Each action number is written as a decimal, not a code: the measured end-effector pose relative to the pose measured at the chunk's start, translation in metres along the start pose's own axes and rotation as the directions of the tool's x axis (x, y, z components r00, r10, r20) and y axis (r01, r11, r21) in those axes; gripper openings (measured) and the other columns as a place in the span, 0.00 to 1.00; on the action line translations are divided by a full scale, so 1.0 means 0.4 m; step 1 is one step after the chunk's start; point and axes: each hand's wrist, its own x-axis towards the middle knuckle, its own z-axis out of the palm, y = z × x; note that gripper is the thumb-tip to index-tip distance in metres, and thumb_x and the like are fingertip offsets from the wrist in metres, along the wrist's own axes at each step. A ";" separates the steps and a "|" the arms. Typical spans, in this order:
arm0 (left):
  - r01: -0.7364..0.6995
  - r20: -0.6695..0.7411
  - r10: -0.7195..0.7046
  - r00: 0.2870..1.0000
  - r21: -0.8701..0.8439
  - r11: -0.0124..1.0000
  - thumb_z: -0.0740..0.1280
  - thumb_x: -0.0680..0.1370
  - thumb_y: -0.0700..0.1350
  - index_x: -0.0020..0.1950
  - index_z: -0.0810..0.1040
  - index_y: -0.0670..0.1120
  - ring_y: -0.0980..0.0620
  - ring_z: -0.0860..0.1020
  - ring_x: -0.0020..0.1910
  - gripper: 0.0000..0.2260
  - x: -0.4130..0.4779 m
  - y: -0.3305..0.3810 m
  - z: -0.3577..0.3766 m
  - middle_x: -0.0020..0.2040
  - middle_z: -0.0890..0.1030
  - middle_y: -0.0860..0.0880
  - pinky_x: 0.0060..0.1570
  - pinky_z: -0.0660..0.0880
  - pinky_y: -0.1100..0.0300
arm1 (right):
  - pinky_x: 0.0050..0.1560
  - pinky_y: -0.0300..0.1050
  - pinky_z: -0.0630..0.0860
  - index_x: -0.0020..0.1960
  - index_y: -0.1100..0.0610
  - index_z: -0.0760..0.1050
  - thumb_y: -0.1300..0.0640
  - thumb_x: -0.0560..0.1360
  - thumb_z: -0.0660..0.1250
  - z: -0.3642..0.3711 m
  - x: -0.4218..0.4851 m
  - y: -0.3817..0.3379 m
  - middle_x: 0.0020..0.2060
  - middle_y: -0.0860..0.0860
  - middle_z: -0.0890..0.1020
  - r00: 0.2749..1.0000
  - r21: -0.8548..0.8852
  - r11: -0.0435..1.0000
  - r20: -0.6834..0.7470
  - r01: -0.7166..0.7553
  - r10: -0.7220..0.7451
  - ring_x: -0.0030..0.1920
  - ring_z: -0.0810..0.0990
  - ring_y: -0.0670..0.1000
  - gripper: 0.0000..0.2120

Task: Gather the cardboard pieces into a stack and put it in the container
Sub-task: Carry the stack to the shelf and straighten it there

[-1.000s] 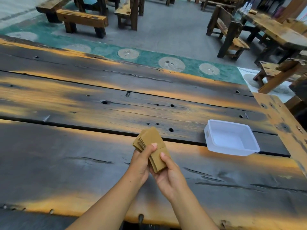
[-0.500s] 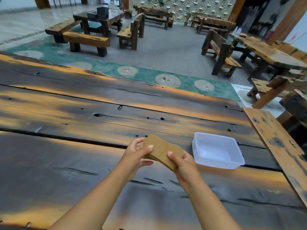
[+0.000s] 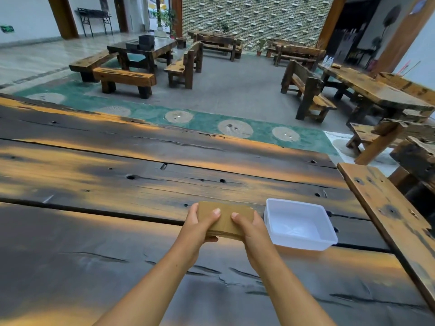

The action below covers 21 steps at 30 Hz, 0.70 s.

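Note:
A stack of brown cardboard pieces [image 3: 226, 220] is held flat between both hands just above the dark wooden table [image 3: 94, 243]. My left hand [image 3: 200, 225] grips the stack's left end with the thumb on top. My right hand [image 3: 250, 228] grips its right end the same way. A white plastic container [image 3: 329, 241] stands on the table directly right of the stack, its near-left wall almost touching my right hand. Nothing lies inside the container.
A raised wooden plank [image 3: 388, 212] runs along the table's right side behind the container. Wooden benches [image 3: 122, 78] and other tables [image 3: 372, 90] stand on the floor beyond the table's far edge.
The fanned, tilted cardboard pieces have been squared into a flat stack. Both hands carried it rightward to the container's side, and the view tilted up.

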 end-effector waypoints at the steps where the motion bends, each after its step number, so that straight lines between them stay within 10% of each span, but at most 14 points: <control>1: 0.004 0.022 -0.004 1.000 0.000 1.000 0.72 0.69 0.57 0.66 0.72 0.53 0.48 0.81 0.50 0.27 0.002 0.003 -0.001 0.58 0.80 0.44 0.39 0.78 0.59 | 0.54 0.49 0.78 0.57 0.52 0.75 0.49 0.68 0.69 -0.004 0.001 -0.003 0.50 0.53 0.84 1.000 -0.009 1.000 -0.006 0.005 -0.005 0.52 0.82 0.52 0.19; 10: -0.011 0.329 -0.041 0.944 0.155 0.988 0.72 0.70 0.52 0.69 0.67 0.57 0.47 0.79 0.47 0.29 0.082 0.037 0.098 0.58 0.76 0.44 0.39 0.80 0.57 | 0.63 0.56 0.79 0.61 0.57 0.76 0.57 0.77 0.70 -0.110 -0.043 -0.037 0.57 0.60 0.84 0.967 0.000 0.999 -0.252 0.035 -0.034 0.58 0.83 0.58 0.14; 21: -0.032 0.748 -0.146 0.648 0.218 0.975 0.72 0.76 0.45 0.70 0.68 0.58 0.45 0.80 0.52 0.25 -0.027 -0.042 0.500 0.61 0.74 0.46 0.40 0.80 0.60 | 0.52 0.55 0.81 0.61 0.60 0.77 0.59 0.76 0.71 -0.411 -0.343 -0.084 0.57 0.64 0.83 0.739 0.104 0.987 -0.673 0.124 -0.022 0.51 0.83 0.57 0.14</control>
